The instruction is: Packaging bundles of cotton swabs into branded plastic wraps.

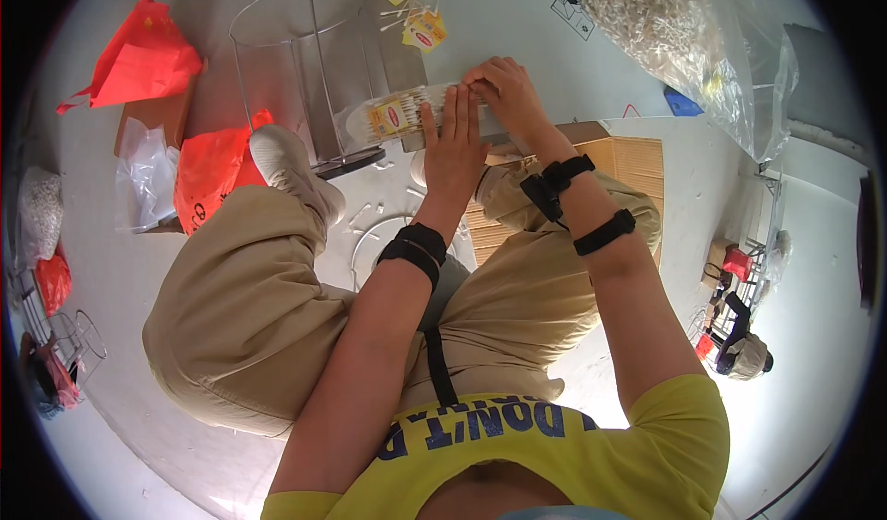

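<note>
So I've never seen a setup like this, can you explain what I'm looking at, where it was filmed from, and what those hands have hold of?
There's no machine here: these are a person's own bare hands, with black straps on the forearms. The single picture comes from a wide fisheye camera worn on the head and looking down, so straight edges bend toward the rim. The left hand lies flat over a clear packet of cotton swabs with a yellow label. The right hand has its fingers at the packet's right end; whether they pinch it is hard to tell. On the pale work surface around them are yellow cards and a big clear bag of swabs. Off to the left is a red bag.
</note>
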A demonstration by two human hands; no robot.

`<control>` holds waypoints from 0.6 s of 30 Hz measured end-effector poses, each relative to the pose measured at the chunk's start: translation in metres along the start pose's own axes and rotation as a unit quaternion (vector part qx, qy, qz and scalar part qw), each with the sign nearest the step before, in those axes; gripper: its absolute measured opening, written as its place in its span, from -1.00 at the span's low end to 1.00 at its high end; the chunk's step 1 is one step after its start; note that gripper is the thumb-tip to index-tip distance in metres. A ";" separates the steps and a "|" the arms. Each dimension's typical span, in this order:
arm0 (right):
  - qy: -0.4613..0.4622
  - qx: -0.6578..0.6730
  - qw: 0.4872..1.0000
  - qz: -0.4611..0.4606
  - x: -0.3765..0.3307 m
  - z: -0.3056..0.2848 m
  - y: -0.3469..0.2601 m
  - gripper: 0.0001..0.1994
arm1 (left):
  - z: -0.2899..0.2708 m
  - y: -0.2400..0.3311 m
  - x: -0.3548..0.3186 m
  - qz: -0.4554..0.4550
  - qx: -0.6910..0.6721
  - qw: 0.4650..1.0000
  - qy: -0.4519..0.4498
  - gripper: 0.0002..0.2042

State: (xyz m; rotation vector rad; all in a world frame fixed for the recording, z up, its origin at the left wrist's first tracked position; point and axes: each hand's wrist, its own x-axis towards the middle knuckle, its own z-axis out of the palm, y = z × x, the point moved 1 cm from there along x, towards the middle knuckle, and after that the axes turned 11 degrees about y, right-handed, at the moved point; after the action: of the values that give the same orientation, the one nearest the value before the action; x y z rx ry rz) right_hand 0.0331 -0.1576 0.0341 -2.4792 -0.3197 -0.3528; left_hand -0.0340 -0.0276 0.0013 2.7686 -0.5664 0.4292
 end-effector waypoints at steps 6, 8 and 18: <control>0.047 0.063 0.988 0.134 -0.002 -0.003 0.017 -0.92 | -0.001 0.001 0.001 0.004 -0.006 1.000 -0.001 -0.14; 0.039 0.031 0.993 0.110 -0.008 -0.004 0.011 -0.92 | -0.002 0.000 0.000 0.004 -0.006 1.000 -0.008 -0.15; 0.008 -0.012 0.999 0.033 -0.006 -0.004 0.010 -0.93 | -0.003 0.001 0.002 0.001 -0.002 1.000 -0.020 -0.15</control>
State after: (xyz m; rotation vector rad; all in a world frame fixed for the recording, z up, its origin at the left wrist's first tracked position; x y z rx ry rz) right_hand 0.0300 -0.1686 0.0297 -2.5034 -0.2284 -0.3510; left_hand -0.0332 -0.0280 0.0044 2.7783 -0.5794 0.3728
